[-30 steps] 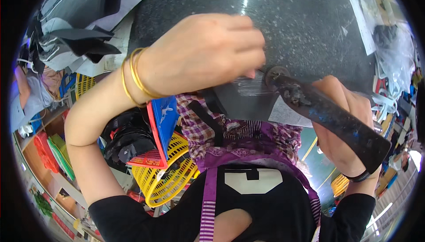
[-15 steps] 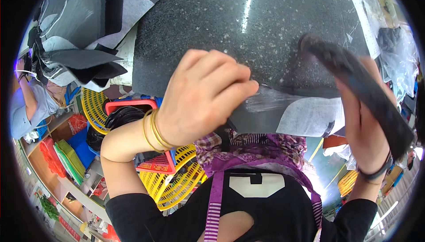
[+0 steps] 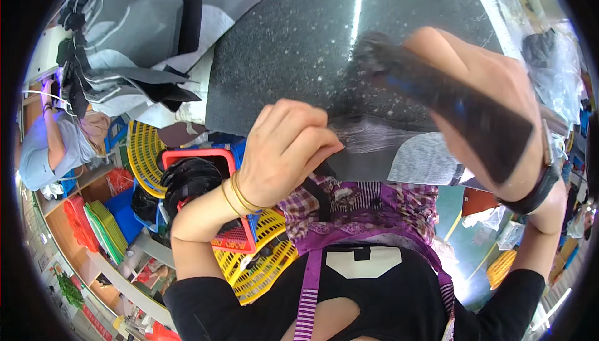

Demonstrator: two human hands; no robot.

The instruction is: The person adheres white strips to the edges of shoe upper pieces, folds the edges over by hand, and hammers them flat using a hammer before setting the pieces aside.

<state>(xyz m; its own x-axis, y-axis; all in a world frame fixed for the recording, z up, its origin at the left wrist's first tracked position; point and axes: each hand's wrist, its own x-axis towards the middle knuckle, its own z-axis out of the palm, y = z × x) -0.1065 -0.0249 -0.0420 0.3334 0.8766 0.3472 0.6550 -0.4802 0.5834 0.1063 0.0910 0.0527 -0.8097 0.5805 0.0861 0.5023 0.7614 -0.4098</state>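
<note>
At left, dark sheets (image 3: pixel 134 32) lie piled. The left hand (image 3: pixel 288 151) is closed, fingertips bunched beside a grey piece with a pale patch (image 3: pixel 368 163) at the table's (image 3: pixel 274 66) near edge; any pinch is unclear. Seemingly mid-hammering, the right hand (image 3: pixel 493 94) grips a blurred dark hammer (image 3: pixel 462 104); the next blow calls for clear fingertips.

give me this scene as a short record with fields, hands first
left hand: fingers curled, beside the dark sheet; grip unclear
right hand: grips a dark hammer-like tool, blurred
sheet: pale patch on its right part, at the near edge of the dark worktop
left side: grey and white sheets, yellow baskets
</note>
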